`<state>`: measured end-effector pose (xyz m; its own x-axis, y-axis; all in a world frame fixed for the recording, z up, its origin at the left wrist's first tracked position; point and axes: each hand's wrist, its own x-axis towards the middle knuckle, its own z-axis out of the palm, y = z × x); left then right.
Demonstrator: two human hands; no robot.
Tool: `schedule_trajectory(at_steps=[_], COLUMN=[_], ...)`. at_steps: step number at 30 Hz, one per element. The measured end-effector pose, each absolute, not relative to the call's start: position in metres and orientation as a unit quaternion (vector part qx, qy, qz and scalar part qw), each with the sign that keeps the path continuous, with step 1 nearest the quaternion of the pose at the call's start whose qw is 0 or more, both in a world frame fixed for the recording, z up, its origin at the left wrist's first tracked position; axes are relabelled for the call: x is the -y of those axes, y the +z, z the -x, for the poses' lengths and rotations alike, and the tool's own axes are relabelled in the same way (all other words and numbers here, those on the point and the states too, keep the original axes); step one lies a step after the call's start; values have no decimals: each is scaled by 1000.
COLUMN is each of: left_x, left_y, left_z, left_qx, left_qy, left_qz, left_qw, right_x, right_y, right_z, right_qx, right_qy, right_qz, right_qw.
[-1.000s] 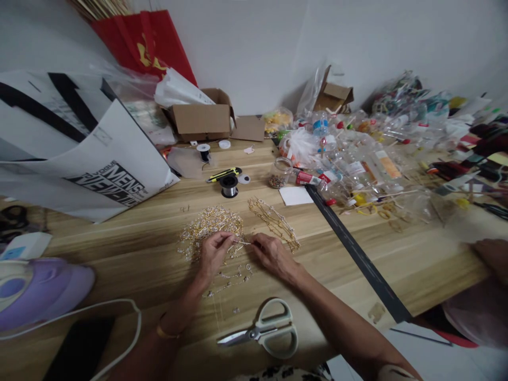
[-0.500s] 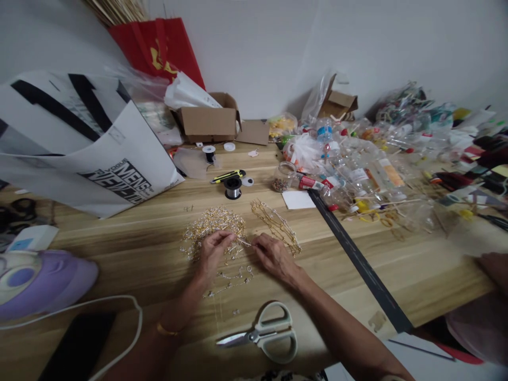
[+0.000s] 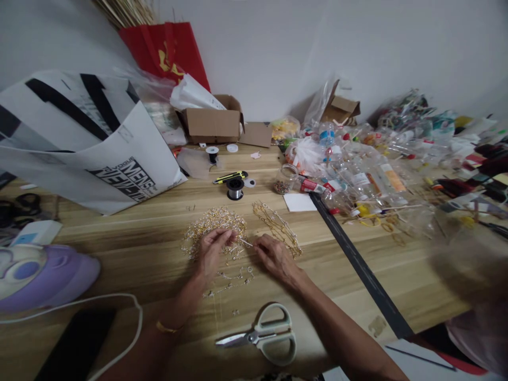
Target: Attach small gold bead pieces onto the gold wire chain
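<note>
I see L hand [image 3: 214,246] and R hand [image 3: 273,256] each pinching thin whitish strand [image 3: 246,242] — runs btwn fingertips, by R edge of tangled gold-and-silver beaded chain pile [image 3: 214,219]. Gold-and-silver chain lengths [image 3: 282,228] just beyond R hand. Pale-grey-handled metal scissors [image 3: 253,337] lie nearer cam, on light-brown wood-grain tabletop [image 3: 325,259].

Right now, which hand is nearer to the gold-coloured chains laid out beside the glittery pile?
Right. The right hand is just left of the near end of the gold-coloured chains; the left hand is farther left, by the glittery pile.
</note>
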<state>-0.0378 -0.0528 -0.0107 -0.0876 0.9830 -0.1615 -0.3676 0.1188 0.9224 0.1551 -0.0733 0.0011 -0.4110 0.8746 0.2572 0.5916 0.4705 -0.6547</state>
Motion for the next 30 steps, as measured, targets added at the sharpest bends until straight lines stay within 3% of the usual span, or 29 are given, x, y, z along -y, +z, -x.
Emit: schedule_trajectory(at_steps=[19, 30], left_x=[51, 57], left_y=[-6, 4], left_z=[42, 38], left_qx=[-456, -495], left_qy=[584, 515], left_qz=[-317, -429], left_qw=[592, 553], right_x=[72, 67], right_y=[-4, -15], right_z=[-158, -161], right_qx=[808, 795], right_qy=[232, 246], right_qz=[453, 451], right_qw=[299, 323])
